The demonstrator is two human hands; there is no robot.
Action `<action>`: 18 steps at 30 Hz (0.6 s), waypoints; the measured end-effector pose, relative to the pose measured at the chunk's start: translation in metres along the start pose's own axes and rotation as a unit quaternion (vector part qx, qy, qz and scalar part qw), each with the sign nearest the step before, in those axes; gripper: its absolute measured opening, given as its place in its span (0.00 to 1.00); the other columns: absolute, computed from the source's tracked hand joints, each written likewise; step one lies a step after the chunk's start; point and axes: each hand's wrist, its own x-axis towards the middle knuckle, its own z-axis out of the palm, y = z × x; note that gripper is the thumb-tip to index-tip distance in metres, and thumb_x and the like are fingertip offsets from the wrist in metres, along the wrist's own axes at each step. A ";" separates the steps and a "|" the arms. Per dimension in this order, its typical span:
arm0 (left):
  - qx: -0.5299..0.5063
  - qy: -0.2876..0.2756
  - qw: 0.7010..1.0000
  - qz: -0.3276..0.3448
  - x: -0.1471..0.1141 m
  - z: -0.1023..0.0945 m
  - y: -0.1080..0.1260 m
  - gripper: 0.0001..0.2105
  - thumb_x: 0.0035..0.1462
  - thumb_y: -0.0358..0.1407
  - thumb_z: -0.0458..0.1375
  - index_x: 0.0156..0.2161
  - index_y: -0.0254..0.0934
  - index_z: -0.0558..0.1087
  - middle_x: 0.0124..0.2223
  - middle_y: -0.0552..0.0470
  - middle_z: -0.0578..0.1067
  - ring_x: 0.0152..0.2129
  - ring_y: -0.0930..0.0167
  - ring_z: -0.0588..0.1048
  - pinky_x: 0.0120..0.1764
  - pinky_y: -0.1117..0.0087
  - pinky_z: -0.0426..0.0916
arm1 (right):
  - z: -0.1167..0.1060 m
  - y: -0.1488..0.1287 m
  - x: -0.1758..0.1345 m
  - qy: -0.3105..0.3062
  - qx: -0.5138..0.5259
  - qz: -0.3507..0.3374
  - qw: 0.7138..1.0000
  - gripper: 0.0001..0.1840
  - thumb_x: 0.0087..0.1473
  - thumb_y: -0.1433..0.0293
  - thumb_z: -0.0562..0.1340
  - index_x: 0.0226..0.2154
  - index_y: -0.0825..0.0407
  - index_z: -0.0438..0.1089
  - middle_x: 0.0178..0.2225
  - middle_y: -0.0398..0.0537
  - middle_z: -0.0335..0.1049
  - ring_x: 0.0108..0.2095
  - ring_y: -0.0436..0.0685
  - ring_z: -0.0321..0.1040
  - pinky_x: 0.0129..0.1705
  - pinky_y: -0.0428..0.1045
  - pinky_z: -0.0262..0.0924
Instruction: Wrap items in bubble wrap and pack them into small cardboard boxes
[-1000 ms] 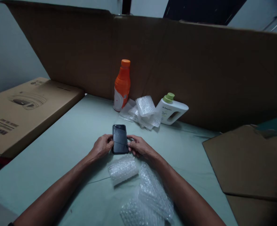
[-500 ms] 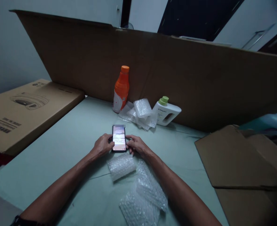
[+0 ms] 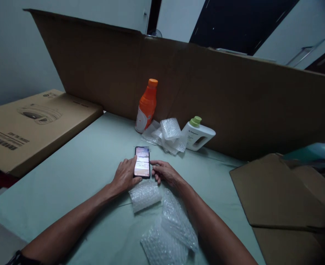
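A smartphone [image 3: 142, 163] with a lit screen lies face up on the pale green cloth. My left hand [image 3: 125, 173] grips its left side, fingers along the long edge and thumb at the lower corner. Just off the phone's right edge is my right hand [image 3: 165, 173], its index finger stretched out and the other fingers loosely bent, with nothing seen in it. Directly below the phone sits a folded piece of bubble wrap [image 3: 145, 197]. Larger bubble wrap sheets [image 3: 165, 239] lie nearer to me, beside my right forearm.
An orange bottle [image 3: 147, 105] stands at the back, beside stacked bubble wrap pieces [image 3: 170, 130] and a white jug with a green cap [image 3: 198, 134]. A tall cardboard panel [image 3: 220, 95] rises behind them. A flat carton [image 3: 41, 125] is left, folded cardboard [image 3: 272, 191] right.
My left thumb has moved off the screen down to the phone's lower corner. My right hand has come slightly away from the right edge. The view has shifted a little.
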 end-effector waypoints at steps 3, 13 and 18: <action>-0.006 0.014 1.000 0.008 0.007 0.001 -0.004 0.38 0.55 0.36 0.60 0.68 0.32 0.53 0.59 0.39 0.72 0.50 0.56 0.68 0.52 0.58 0.62 | -0.001 0.000 0.003 0.004 -0.062 -0.028 0.998 0.24 0.57 0.67 0.58 0.55 0.56 0.64 0.27 0.44 0.73 0.19 0.49 0.65 0.21 0.45 0.63; 0.017 0.028 0.999 -0.005 0.047 0.009 -0.001 0.34 0.57 0.35 0.57 0.68 0.35 0.55 0.61 0.40 0.71 0.52 0.57 0.70 0.53 0.59 0.63 | -0.041 -0.055 0.053 0.159 -0.569 -0.250 0.767 0.27 0.57 0.78 0.55 0.58 0.52 0.68 0.70 0.56 0.51 0.72 0.66 0.36 0.68 0.63 0.36; 0.035 0.016 0.999 -0.003 0.066 0.010 0.008 0.33 0.57 0.34 0.57 0.68 0.36 0.56 0.59 0.40 0.71 0.54 0.58 0.70 0.53 0.61 0.63 | -0.068 -0.065 0.092 0.204 -0.676 -0.201 0.679 0.21 0.58 0.77 0.55 0.51 0.56 0.73 0.60 0.64 0.65 0.65 0.70 0.51 0.64 0.63 0.41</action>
